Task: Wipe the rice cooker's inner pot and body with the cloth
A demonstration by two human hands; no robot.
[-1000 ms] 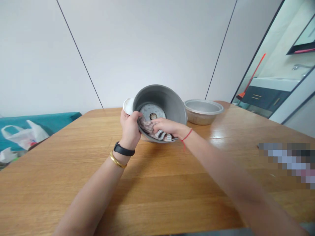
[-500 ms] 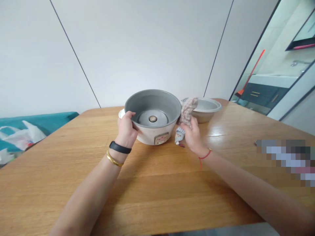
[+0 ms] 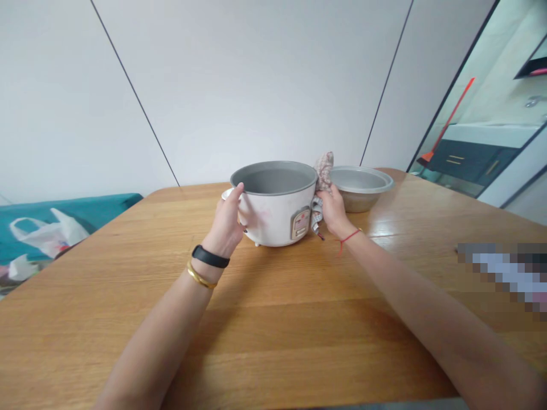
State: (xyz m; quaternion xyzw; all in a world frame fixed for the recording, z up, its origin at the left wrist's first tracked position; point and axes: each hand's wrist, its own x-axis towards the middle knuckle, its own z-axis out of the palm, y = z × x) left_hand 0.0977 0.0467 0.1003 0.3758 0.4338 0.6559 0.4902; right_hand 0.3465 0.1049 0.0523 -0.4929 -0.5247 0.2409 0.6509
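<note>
- From here I see room over the surface (image 3: 273,353) between the forearms (image 3: 164,327), toward the white cooker (image 3: 269,219).
- Right hand (image 3: 334,210), cloth (image 3: 325,171) and metal basin (image 3: 363,201) block its right side.
- Left hand (image 3: 224,225) blocks its left.

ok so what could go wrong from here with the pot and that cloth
The pan sits close beside the cooker, so a swing to that side might knock it. The cloth dangles loosely from the right hand near both, and could snag. The left hand grips the cooker at one side, so it might tip or slip if that grip loosens.
</note>
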